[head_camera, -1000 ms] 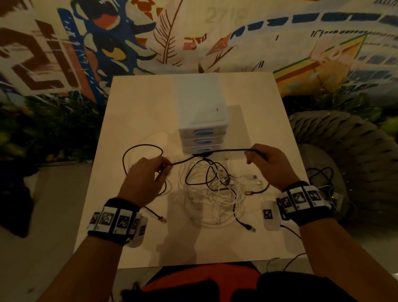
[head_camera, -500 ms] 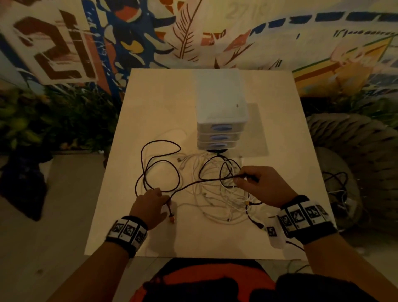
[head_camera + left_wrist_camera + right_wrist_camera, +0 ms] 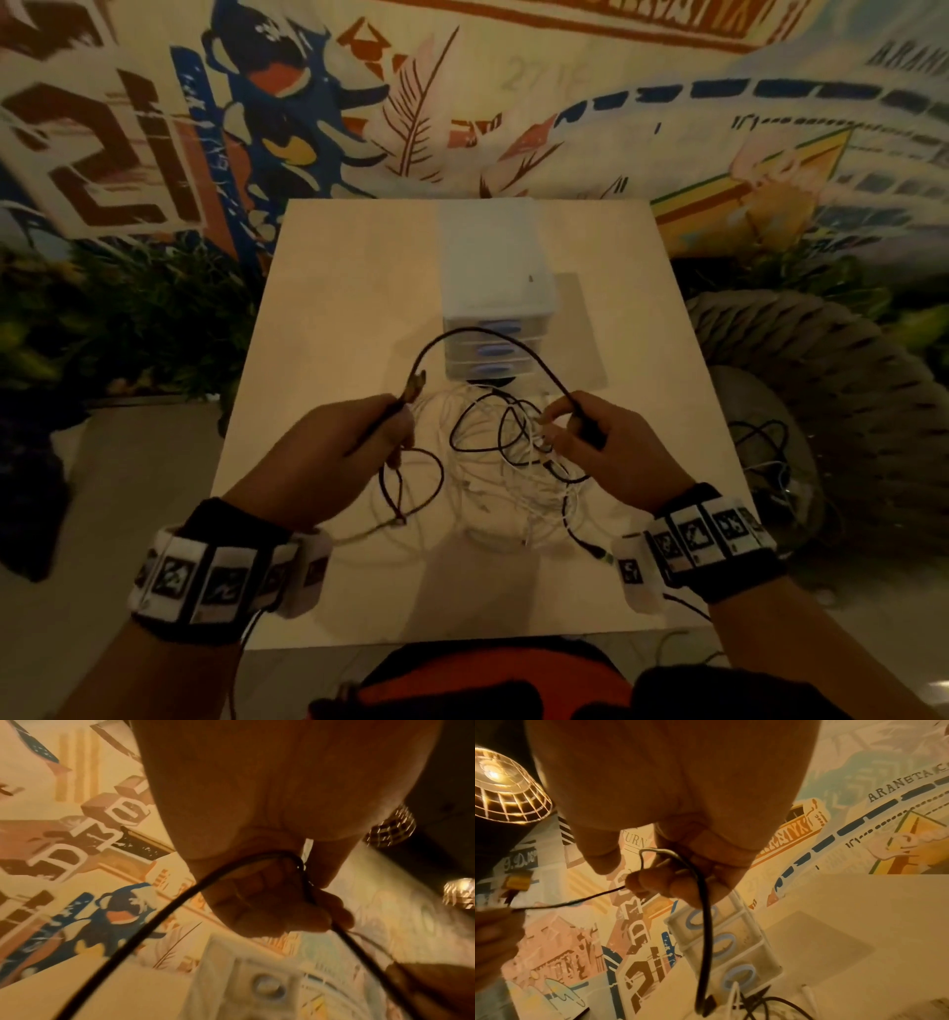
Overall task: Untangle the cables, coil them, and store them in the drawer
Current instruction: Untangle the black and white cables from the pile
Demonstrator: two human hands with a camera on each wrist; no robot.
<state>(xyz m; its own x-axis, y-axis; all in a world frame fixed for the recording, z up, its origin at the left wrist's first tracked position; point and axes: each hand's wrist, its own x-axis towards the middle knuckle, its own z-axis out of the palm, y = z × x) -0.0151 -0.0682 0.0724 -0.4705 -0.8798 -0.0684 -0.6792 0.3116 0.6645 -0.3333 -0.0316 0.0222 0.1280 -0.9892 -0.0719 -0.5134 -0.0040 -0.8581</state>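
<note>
A black cable (image 3: 464,333) arches in the air between my two hands, in front of the white three-drawer unit (image 3: 495,308). My left hand (image 3: 398,421) grips one stretch of it, with a plug end (image 3: 417,383) sticking up past the fingers and loose loops hanging below. My right hand (image 3: 565,426) holds the other stretch in curled fingers. In the left wrist view the black cable (image 3: 154,923) wraps through the curled fingers. In the right wrist view the black cable (image 3: 704,923) hangs from the pinch. A tangle of white and black cables (image 3: 513,473) lies on the table (image 3: 334,318) under my hands.
All three drawers with blue handles (image 3: 494,350) look closed. A woven round seat (image 3: 821,380) stands right of the table, with more cables (image 3: 760,442) beside it. Plants (image 3: 128,318) fill the left side. A painted wall is behind.
Both hands rose off the table and the black cable went from a low stretch to a raised arch. My left hand now holds it near the plug end.
</note>
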